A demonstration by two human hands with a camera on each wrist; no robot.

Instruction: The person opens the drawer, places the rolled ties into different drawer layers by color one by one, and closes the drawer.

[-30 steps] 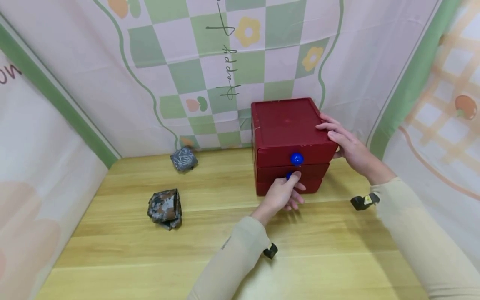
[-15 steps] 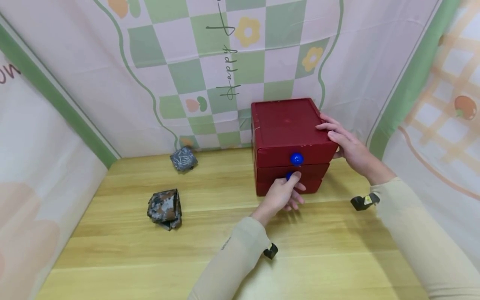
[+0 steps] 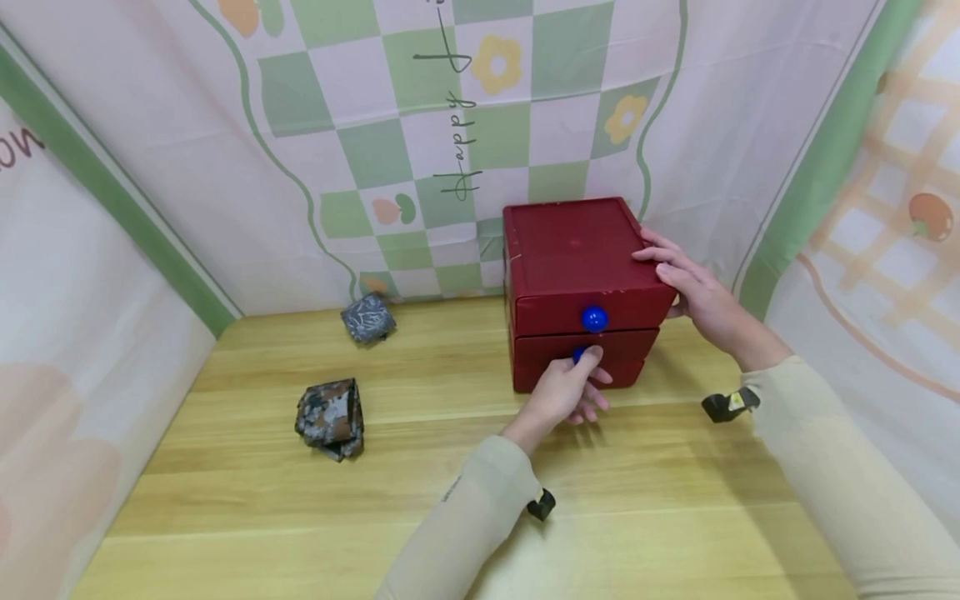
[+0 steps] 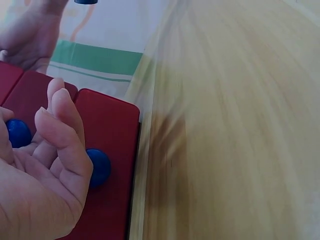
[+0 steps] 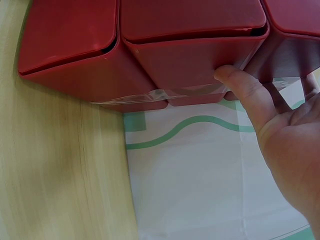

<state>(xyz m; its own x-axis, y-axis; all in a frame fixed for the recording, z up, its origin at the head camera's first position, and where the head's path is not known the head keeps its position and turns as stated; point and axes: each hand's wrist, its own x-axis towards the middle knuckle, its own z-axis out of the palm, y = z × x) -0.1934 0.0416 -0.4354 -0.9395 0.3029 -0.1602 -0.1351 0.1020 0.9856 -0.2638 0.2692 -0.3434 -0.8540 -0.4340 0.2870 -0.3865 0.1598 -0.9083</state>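
Observation:
A dark red drawer box with stacked drawers stands on the wooden table against the back cloth. My left hand pinches the blue knob of the middle drawer, with its other fingers reaching past it. Below that hand, a second blue knob sits on the bottom drawer. The top drawer's blue knob is untouched. My right hand rests against the box's upper right edge, some fingers over the top. In the right wrist view its thumb presses the side. The drawers look closed at the front.
A folded camouflage cloth bundle lies on the left of the wooden table. Farther back is a small grey patterned bundle. Printed cloth hangs behind and at both sides. Clear tape runs along the box's side.

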